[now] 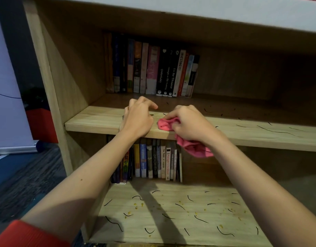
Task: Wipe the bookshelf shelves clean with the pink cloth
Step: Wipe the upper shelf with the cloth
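The right hand (191,124) grips the bunched pink cloth (167,124) with curled fingers, pressing it on the middle shelf (100,120) near the front edge. Just beside it, the left hand (138,118) rests palm-down, fingers loosely bent, holding nothing visible.

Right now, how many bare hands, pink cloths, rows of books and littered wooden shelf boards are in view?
Bare hands: 2, left hand and right hand
Crumpled pink cloth: 1
Rows of upright books: 2, upper row and lower row
Littered light wooden shelf boards: 2, middle board and bottom board
Total: 7
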`<action>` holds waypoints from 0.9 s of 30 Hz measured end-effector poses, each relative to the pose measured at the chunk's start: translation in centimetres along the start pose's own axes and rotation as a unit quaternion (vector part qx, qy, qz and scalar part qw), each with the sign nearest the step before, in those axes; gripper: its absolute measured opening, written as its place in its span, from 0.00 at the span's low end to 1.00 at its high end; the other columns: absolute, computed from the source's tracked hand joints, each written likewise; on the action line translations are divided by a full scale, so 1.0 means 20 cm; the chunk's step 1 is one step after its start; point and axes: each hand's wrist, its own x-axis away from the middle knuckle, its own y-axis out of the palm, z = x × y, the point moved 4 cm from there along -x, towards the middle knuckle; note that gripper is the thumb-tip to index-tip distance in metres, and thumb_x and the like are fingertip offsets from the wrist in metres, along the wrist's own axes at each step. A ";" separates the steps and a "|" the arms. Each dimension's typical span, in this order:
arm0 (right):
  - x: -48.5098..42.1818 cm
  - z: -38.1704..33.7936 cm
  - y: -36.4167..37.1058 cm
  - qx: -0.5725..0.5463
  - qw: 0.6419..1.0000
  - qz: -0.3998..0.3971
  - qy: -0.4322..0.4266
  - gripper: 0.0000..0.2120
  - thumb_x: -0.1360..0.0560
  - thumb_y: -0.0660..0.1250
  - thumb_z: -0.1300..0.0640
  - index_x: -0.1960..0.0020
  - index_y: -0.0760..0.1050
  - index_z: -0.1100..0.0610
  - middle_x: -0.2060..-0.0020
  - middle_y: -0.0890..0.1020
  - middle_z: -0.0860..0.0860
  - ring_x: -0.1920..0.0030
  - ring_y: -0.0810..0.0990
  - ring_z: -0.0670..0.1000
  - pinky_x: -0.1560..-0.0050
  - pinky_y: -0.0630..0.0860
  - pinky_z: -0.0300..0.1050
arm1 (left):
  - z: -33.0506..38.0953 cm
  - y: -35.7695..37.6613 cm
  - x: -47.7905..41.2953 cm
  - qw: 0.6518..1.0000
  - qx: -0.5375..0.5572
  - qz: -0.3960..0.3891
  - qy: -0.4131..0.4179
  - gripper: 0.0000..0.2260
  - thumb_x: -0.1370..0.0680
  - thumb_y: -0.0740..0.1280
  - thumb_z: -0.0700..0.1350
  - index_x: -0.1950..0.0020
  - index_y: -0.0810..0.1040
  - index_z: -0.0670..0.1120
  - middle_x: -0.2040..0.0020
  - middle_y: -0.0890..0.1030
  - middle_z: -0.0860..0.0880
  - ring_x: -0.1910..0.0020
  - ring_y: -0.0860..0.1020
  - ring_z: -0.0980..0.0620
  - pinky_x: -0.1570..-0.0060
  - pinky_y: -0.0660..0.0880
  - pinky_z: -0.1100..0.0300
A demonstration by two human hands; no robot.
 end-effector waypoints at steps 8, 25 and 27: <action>-0.04 0.00 0.02 0.050 0.999 -0.022 0.004 0.19 0.21 0.55 0.62 0.36 0.75 0.47 0.43 0.71 0.52 0.43 0.65 0.57 0.40 0.67 0.56 | 0.01 -0.01 0.02 1.000 0.019 -0.003 -0.001 0.19 0.25 0.56 0.31 0.40 0.77 0.47 0.38 0.73 0.49 0.36 0.64 0.48 0.35 0.65 0.50; -0.08 0.03 -0.01 0.054 0.998 -0.036 0.013 0.19 0.21 0.55 0.63 0.40 0.77 0.45 0.51 0.67 0.46 0.47 0.63 0.52 0.44 0.64 0.50 | -0.07 -0.05 0.09 0.990 -0.107 -0.087 0.025 0.15 0.20 0.54 0.42 0.38 0.75 0.53 0.35 0.73 0.52 0.33 0.64 0.50 0.29 0.47 0.49; -0.09 -0.03 0.02 0.054 0.998 -0.039 -0.017 0.20 0.21 0.55 0.63 0.40 0.77 0.45 0.52 0.67 0.47 0.48 0.62 0.52 0.45 0.63 0.49 | -0.07 -0.05 0.09 0.989 -0.115 -0.092 0.026 0.15 0.20 0.54 0.43 0.37 0.74 0.53 0.35 0.73 0.53 0.33 0.65 0.50 0.29 0.47 0.49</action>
